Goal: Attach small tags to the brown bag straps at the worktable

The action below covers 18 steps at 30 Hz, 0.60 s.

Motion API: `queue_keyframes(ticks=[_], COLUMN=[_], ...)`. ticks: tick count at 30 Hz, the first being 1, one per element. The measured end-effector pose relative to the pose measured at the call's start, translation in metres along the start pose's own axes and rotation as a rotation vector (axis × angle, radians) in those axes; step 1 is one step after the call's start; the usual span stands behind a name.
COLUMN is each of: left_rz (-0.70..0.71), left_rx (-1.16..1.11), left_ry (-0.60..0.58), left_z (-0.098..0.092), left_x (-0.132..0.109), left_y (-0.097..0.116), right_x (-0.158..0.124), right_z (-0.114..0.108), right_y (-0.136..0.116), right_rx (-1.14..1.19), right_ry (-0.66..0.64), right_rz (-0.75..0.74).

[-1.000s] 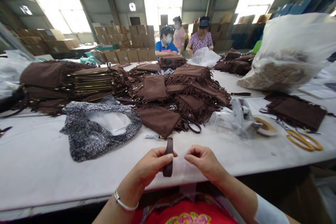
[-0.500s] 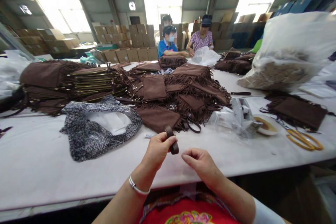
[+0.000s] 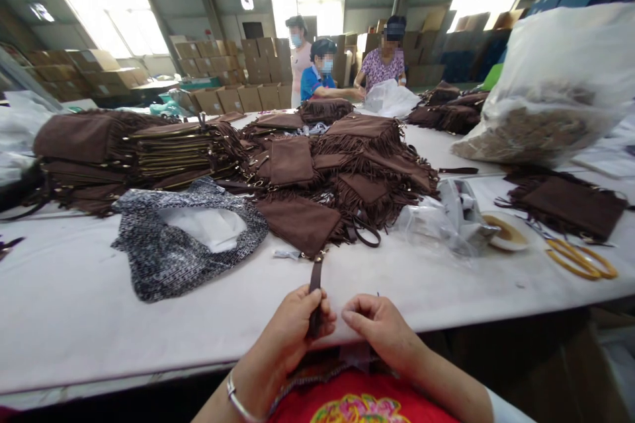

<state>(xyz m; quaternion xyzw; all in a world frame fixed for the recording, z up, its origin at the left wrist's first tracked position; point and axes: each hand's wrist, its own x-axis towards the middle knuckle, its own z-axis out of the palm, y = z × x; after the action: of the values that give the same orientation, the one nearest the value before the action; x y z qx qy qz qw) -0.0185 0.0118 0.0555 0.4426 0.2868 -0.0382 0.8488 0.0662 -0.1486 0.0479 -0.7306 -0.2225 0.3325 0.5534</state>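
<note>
My left hand (image 3: 302, 317) is closed around a dark brown wrist strap (image 3: 316, 274), which hangs by a metal clasp from the corner of a brown fringed pouch (image 3: 300, 221). The pouch lies flat at the front of a heap of similar pouches. Beside it, to the right, my right hand (image 3: 372, 320) has thumb and forefinger pinched together over the table edge. A tiny dark tip shows above its knuckles, but what the fingers hold, if anything, is too small to make out. Another strap loop (image 3: 368, 234) lies on the table nearby.
A black-and-white patterned bag (image 3: 143, 244) lies left, stacked pouches (image 3: 74, 139) behind it. To the right are a tape dispenser (image 3: 461, 208), a tape roll (image 3: 506, 231), yellow-handled scissors (image 3: 580, 258) and a large filled plastic bag (image 3: 555, 79). Several people work across the white table (image 3: 74, 317).
My left hand has drawn the strap down toward the table edge, so it is now stretched out straight from the pouch. My right hand stays pinched, slightly lower. A person at the back moved left.
</note>
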Motion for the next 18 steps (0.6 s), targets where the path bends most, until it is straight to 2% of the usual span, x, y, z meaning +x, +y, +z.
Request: queue_keyframes(ticks=[4, 7, 9, 11, 14, 18], left_rz=[-0.056, -0.091, -0.06, 0.04, 0.212, 0.352], left_rx=[0.195, 0.312, 0.37, 0.396, 0.406, 0.409], left_ry=[-0.121, -0.202, -0.226, -0.201, -0.105, 0.007], left_z=[-0.019, -0.029, -0.031, -0.027, -0.013, 0.009], left_x=[-0.016, -0.022, -0.023, -0.021, -0.015, -0.004], left_y=[-0.002, 0.008, 0.018, 0.029, 0.042, 0.045], right_x=[-0.006, -0.007, -0.007, -0.006, -0.005, -0.001], right_z=[-0.004, -0.007, -0.007, -0.007, -0.007, -0.009], right_y=[0.002, 0.0, -0.003, -0.005, -0.009, -0.01], right_rx=[-0.045, -0.048, -0.051, -0.061, -0.067, -0.019], right_ry=[0.016, 0.023, 0.029, 0.045, 0.071, 0.109], right_rz=[0.005, -0.02, -0.044, -0.067, -0.082, -0.073])
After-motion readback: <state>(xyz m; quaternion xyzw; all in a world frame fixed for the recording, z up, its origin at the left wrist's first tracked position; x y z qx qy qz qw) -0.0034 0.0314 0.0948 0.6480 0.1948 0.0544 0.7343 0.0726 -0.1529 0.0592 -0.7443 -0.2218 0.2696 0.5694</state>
